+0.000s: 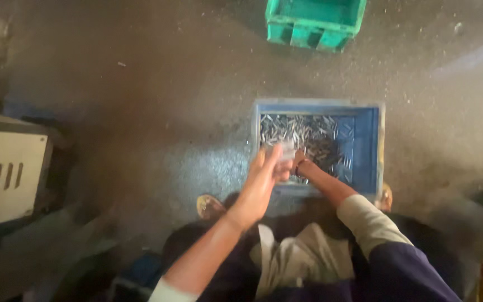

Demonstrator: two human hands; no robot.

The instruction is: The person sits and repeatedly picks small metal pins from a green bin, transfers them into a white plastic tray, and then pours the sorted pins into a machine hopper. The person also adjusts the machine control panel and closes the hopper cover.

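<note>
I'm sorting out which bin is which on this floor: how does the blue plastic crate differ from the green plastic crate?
The blue plastic crate lies close below the person, the green plastic crate farther off, cut by the frame's top. The blue one holds a heap of small silvery metal pieces; no contents show in the green one. Both hands, left and right, reach to the blue one only. Both crates stand on the grey floor.

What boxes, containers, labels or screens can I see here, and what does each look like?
Blue crate: floor, centre, rectangular, holding small silvery metal pieces; both hands reach in.
Green crate: top edge, rectangular, partly cut off.
Cream cabinet: left edge, boxy, slotted vents.
No labels, signs or screens visible.
</note>
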